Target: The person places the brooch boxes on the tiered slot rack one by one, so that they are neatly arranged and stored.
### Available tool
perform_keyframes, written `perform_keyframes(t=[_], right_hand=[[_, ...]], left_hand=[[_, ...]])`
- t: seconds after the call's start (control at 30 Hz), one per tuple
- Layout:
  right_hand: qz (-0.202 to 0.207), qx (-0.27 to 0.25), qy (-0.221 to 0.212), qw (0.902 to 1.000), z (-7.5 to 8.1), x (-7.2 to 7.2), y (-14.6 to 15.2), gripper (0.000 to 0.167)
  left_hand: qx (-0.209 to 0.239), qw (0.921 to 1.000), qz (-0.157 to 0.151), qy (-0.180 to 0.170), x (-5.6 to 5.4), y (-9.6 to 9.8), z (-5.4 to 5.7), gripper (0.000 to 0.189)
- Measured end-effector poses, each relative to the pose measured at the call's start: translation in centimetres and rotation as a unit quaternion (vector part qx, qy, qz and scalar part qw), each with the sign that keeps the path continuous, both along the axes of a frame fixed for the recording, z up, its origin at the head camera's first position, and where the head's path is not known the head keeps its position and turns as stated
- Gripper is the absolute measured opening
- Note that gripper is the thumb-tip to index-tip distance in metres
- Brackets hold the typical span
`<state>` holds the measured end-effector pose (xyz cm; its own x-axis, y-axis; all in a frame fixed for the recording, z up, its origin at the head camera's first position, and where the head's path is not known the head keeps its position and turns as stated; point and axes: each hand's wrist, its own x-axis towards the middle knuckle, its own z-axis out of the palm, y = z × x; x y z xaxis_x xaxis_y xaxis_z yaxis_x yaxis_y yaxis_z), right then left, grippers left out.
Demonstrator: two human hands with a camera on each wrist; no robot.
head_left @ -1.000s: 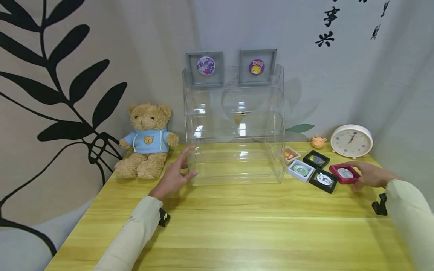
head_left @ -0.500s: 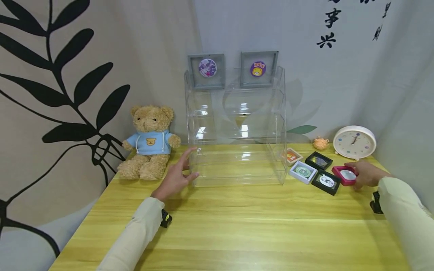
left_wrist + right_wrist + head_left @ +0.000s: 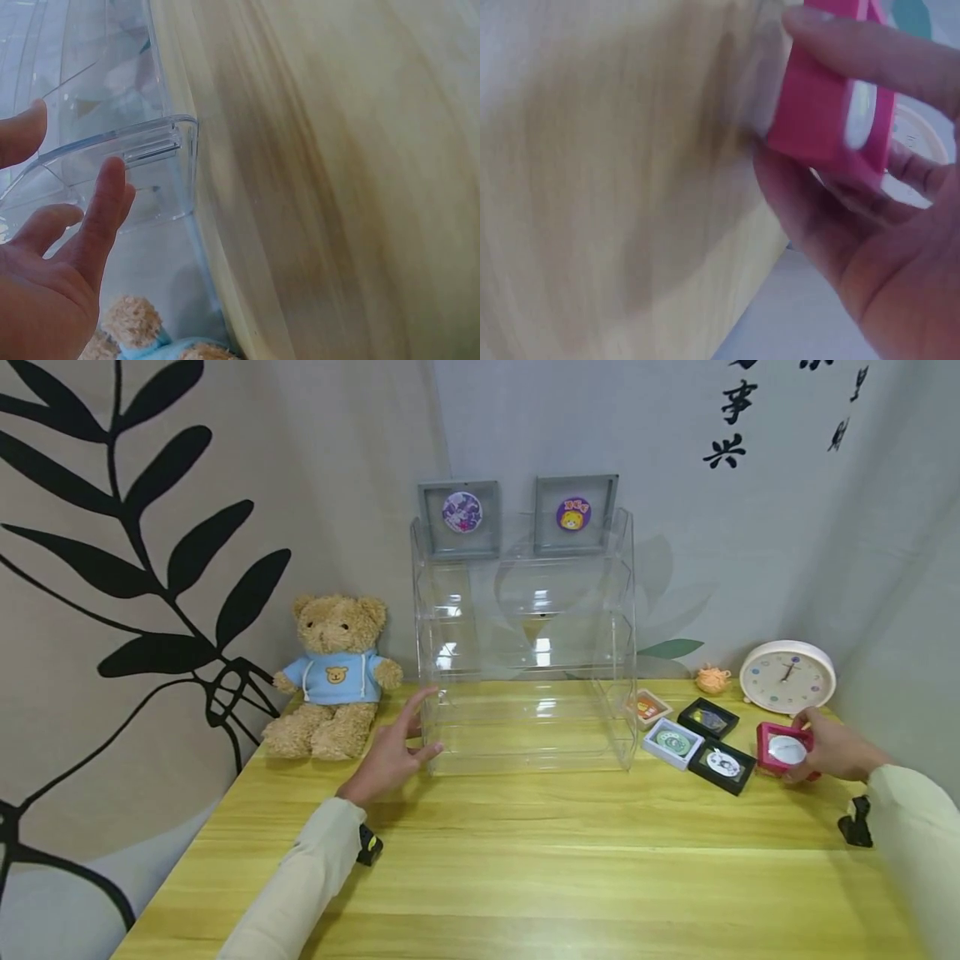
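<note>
My right hand (image 3: pixel 840 747) pinches a small pink-red display frame (image 3: pixel 767 752) with a pale round disc in it, near the table's right end. In the right wrist view, thumb and fingers hold the frame (image 3: pixel 810 112) by its edges, tilted close over the wood. My left hand (image 3: pixel 390 754), fingers spread, rests at the left side of a clear acrylic tiered rack (image 3: pixel 525 727). In the left wrist view a fingertip lies right at the rack's clear edge (image 3: pixel 112 135). Two grey frames with round badges (image 3: pixel 459 539) stand on the rack's top tier.
Right of the rack lie several small frames: a black one (image 3: pixel 722 766), a white one (image 3: pixel 672 743), another black one (image 3: pixel 707 718) and a beige one (image 3: pixel 649 707). Behind them are a small orange figurine (image 3: pixel 712 679) and a white clock (image 3: pixel 787 677). A teddy bear (image 3: pixel 337 681) sits left of the rack.
My right hand has shifted slightly right with the pink-red frame, away from the black frame, and tipped it up. The left hand keeps its place at the rack.
</note>
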<state>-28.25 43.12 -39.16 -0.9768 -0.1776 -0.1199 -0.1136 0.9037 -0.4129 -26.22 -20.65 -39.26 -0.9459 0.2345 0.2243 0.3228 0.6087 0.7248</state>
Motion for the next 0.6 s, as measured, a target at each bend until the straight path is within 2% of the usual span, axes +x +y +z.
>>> perform_keyframes(t=[0.07,0.27,0.43,0.6], right_hand=[[-0.008,-0.010,0.012,0.9998,0.1,0.3,0.0,0.090],[0.001,-0.030,0.037,0.9989,0.2,0.7,-0.2,0.092],[-0.032,-0.050,0.020,0.9980,0.0,1.3,-0.3,0.096],[-0.067,-0.115,-0.010,0.9910,-0.1,1.7,-0.4,0.097]], left_hand=[[0.000,1.0000,0.002,-0.001,0.0,0.0,0.0,0.091],[0.002,1.0000,0.004,0.003,0.1,-0.1,0.0,0.090],[0.001,1.0000,-0.006,0.001,0.1,-0.1,0.0,0.091],[0.003,0.9999,-0.010,0.005,0.1,-0.2,0.0,0.092]])
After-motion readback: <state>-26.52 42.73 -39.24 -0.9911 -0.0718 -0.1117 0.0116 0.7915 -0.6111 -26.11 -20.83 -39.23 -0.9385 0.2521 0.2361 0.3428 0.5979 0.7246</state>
